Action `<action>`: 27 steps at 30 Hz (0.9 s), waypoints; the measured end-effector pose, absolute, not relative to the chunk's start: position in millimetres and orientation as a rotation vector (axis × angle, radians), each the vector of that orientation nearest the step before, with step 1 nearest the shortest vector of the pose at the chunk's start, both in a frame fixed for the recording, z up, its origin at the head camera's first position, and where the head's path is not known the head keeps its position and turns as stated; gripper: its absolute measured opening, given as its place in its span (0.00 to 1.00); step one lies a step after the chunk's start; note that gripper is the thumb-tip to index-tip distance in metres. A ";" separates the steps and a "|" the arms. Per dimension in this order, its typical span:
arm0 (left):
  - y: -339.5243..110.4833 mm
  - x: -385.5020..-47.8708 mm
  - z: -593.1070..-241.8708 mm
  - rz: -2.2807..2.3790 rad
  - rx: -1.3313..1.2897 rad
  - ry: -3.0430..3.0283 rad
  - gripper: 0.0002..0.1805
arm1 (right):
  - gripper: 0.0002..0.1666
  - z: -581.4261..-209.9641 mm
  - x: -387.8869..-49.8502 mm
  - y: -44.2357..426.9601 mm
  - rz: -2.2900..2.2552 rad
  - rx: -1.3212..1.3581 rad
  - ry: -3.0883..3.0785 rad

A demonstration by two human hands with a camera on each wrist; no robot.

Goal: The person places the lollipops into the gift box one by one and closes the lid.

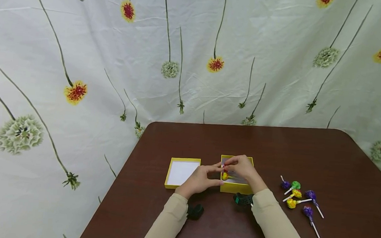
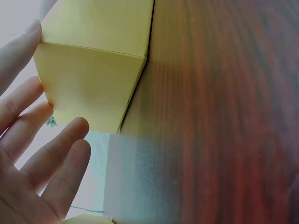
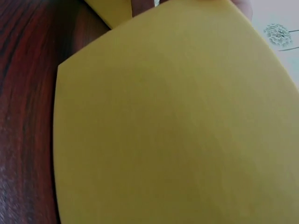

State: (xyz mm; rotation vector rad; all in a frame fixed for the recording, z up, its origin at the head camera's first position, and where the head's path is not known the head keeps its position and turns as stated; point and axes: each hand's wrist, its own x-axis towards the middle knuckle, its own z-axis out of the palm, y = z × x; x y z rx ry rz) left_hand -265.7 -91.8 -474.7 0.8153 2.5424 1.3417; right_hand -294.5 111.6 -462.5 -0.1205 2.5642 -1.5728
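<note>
A yellow box (image 1: pixel 236 188) stands upright on the table with its top uncovered. My left hand (image 1: pixel 200 178) is at its left side, fingers fairly straight, the thumb and some fingertips touching the box (image 2: pixel 88 79) in the left wrist view. Over the box's left part, my right hand (image 1: pixel 244 168) pinches a red lollipop (image 1: pixel 225 168), mostly hidden by the fingers. Inside lies a yellow lollipop (image 1: pixel 225 176) with its stick pointing right. In the right wrist view the box wall (image 3: pixel 163 121) fills most of the picture and hides nearly all of the hand.
Left of the box lies a shallow yellow lid (image 1: pixel 183 172), its white inside facing up. Several lollipops, among them a green one (image 1: pixel 296 185) and a purple one (image 1: pixel 307 211), are scattered on the brown table (image 1: pixel 223 226) at right. A flowered curtain (image 1: pixel 195 43) hangs behind.
</note>
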 end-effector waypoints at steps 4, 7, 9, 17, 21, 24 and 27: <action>-91.7 -265.9 -474.3 1.339 0.822 2.550 0.27 | 0.09 -463.3 -294.5 111.4 -1.520 -0.149 2.589; -91.6 -265.6 -474.0 1.338 0.829 2.552 0.27 | 0.09 -463.6 -294.3 111.6 -1.479 -0.166 2.589; -91.5 -265.8 -473.9 1.335 0.832 2.555 0.27 | 0.08 -463.6 -294.0 111.7 -1.473 -0.169 2.579; -91.9 -265.8 -473.8 1.332 0.820 2.552 0.28 | 0.08 -463.8 -293.9 112.9 -1.497 -0.241 2.524; -92.3 -266.8 -474.3 1.339 0.831 2.557 0.27 | 0.08 -464.7 -294.7 111.9 -1.477 -0.246 2.542; -92.2 -267.4 -474.9 1.340 0.837 2.559 0.27 | 0.07 -464.9 -294.8 111.4 -1.441 -0.237 2.559; -92.0 -267.5 -476.3 1.329 0.842 2.564 0.28 | 0.06 -465.4 -294.2 111.2 -1.397 -0.217 2.572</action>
